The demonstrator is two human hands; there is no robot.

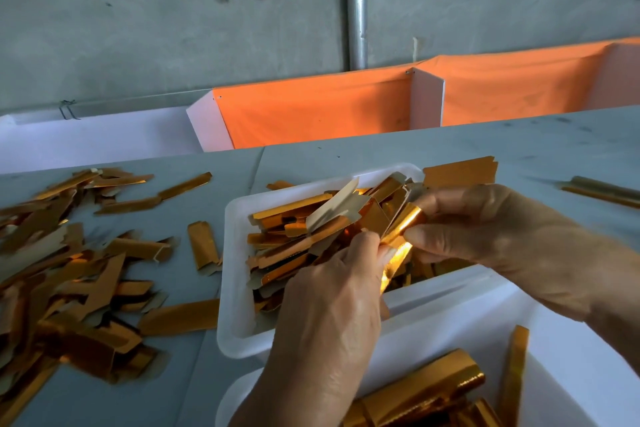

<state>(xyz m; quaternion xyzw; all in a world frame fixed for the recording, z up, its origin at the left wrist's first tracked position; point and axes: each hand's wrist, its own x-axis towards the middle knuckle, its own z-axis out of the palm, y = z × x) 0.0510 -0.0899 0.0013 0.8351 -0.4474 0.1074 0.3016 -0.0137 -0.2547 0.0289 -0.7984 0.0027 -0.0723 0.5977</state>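
View from above a grey table [519, 139], looking down at two bare hands working with shiny gold card. The hands meet over a white tray [232, 288] and share one gold strip [403, 224], held just above the tray's right side.

The left hand [332, 308] comes up from the bottom edge, its back towards the camera. Its fingers are curled together and pinch the lower part of the strip. The right hand [485, 229] reaches in from the right. Its thumb and forefinger are clamped on the upper part, where the strip bends over in a glossy curve.

The tray beneath is heaped with loose strips [294, 229] lying criss-cross, some gold side up, some showing a dull beige back. To the left, a bigger scattered pile [69, 270] of the same strips spreads across the table. A lone strip [602, 191] lies far right, well apart from the rest.

Nearer the camera, a second white tray [554, 322] holds folded gold pieces [429, 388] — their exact shape is hard to tell.

Behind the table hangs orange cloth [311, 111] between white panels, below a grey concrete wall [138, 28] with an upright metal pipe [356, 3].
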